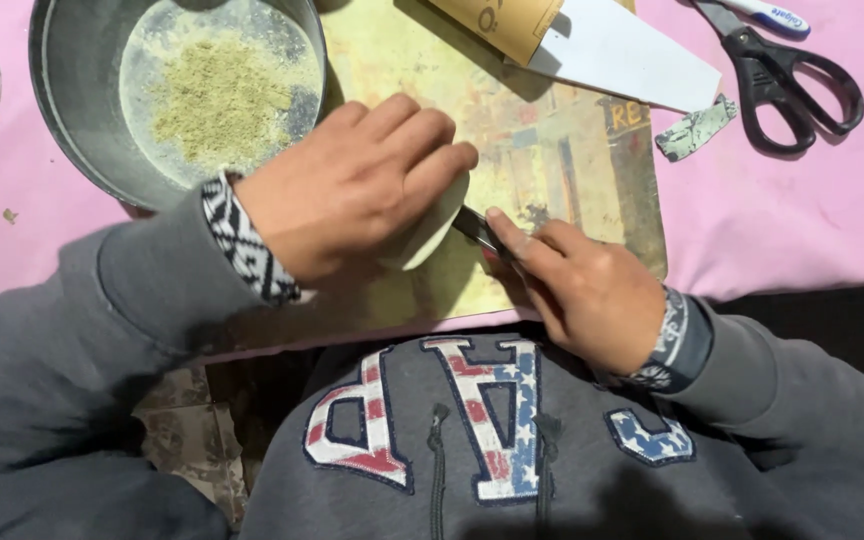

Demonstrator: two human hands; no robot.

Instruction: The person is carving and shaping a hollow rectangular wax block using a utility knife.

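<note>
Pressing a pale sheet [430, 232] flat, the left hand [352, 190] sits so near the blade [474, 228] (pinched by the right hand [582, 285]) that a slip could nick its fingertips.

- Round grey metal bowl [72, 110] at the upper left, on the pink cloth – greenish-yellow powder [217, 100] heaped on its bottom.
- Pink table covering [792, 220] spread under everything, creased at the right.
- Black-handled scissors [787, 85] at the upper right, lying flat on the pink covering, blades pointing to the top edge.
- White tube with blue markings [772, 15] just beside the scissor blades, cut off by the frame.
- Small greenish paper scrap [694, 130] between the scissors and the picture board.
- White pointed paper sheet [627, 55] under a tan cardboard piece [497, 22], top centre.
</note>
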